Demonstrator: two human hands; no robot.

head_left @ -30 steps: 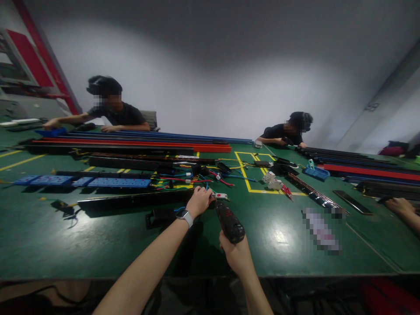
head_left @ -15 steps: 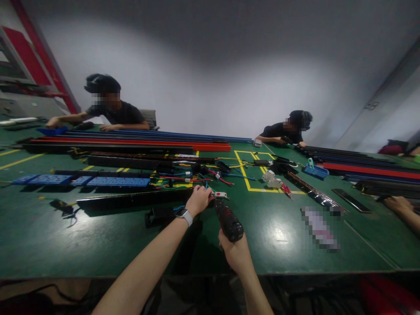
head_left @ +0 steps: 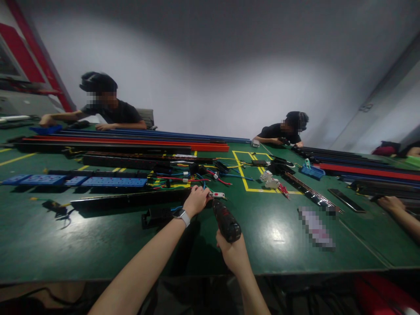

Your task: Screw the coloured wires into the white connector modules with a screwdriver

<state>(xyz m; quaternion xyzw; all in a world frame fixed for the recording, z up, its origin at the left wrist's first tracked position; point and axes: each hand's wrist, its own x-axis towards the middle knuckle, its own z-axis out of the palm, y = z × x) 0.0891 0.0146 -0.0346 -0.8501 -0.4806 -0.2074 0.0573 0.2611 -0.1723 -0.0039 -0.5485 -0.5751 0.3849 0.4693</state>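
Observation:
My right hand (head_left: pixel 232 253) is wrapped around the grip of a black cordless screwdriver (head_left: pixel 226 222). Its nose points away from me and meets the near side of a small white circuit breaker (head_left: pixel 218 195) with a red mark. My left hand (head_left: pixel 197 201), wearing a watch, pinches the left end of that breaker. A bit of blue wire (head_left: pixel 205 184) shows at its fingertips; the exact contact is hidden. Just left of the hand lies a long black profile (head_left: pixel 131 199), and a short black housing (head_left: pixel 156 217) rests by the wrist.
Blue socket strips (head_left: pixel 113 181) and loose coloured wires (head_left: pixel 197 174) lie beyond my left hand. To the right are more white breakers (head_left: pixel 269 180), a black phone (head_left: pixel 346 200) and a blue bin (head_left: pixel 313 170). Two people sit across; another person's hand (head_left: pixel 392 203) is at right.
The view has shifted slightly, so everything sits a little further left. My hands, the screwdriver and the breaker keep nearly the same places relative to each other.

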